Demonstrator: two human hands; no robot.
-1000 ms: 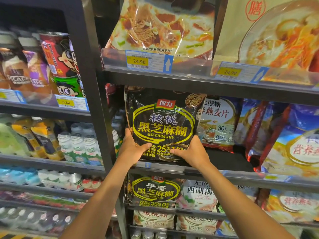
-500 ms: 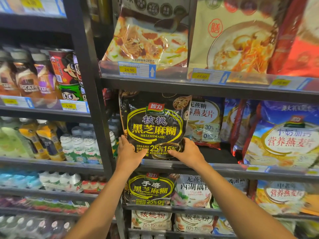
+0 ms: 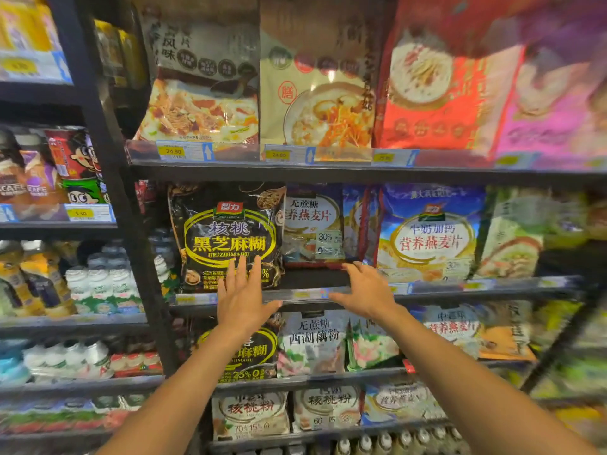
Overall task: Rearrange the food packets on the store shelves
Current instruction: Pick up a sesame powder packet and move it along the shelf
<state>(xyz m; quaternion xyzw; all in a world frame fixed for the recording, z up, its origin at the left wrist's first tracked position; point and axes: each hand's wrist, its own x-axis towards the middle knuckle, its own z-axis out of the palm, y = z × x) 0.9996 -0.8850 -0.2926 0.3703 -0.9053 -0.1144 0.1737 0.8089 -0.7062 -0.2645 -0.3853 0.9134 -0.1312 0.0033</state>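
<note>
black sesame packet (image 3: 230,234) says "HEIZHIMAHU" and 黑芝麻糊, yellow price tag (image 3: 173,151) reads 24.90, another tag (image 3: 80,213) 5.50

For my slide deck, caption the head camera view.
Both open hands, left hand and right hand, hover before a black packet standing on the store shelf.

Body in view: two forearms and two hands only. Left hand (image 3: 241,298) and right hand (image 3: 363,292) are both bare: no gloves, rings or bandage seen on them. Both wrists bare, no watch, strap or bracelet. Forearms uncovered along their whole visible length, down to the bottom edge of the frame; no sleeve or cuff enters the view. Fingernails appear short and unpainted, though motion blur on the right hand limits the detail.
</note>
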